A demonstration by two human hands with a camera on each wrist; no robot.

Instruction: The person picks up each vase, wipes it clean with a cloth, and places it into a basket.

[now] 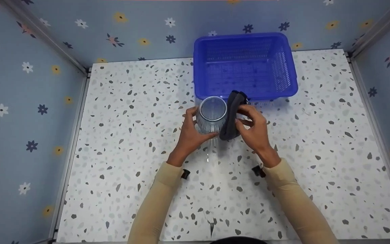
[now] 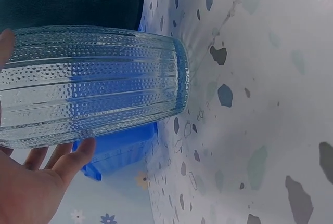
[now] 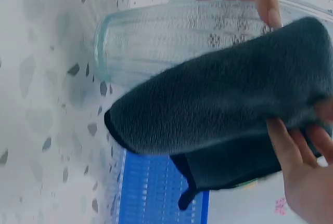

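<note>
A clear ribbed glass vase (image 1: pixel 212 115) stands upright in front of the basket, its round mouth facing up. My left hand (image 1: pixel 191 135) grips it from the left side, thumb across the near face and fingers round the far side. In the left wrist view the dotted, ribbed wall of the vase (image 2: pixel 99 86) fills the middle. My right hand (image 1: pixel 254 128) pinches a folded dark grey cloth (image 1: pixel 232 117), held against the right side of the vase. The right wrist view shows the cloth (image 3: pixel 223 89) folded over with dark edging, overlapping the vase (image 3: pixel 156 37).
A blue plastic basket (image 1: pixel 198 74) with slotted walls stands at the back of the speckled white table (image 1: pixel 130 135), just behind the vase. Flower-patterned panels (image 1: pixel 22 112) enclose the table at the left, back and right.
</note>
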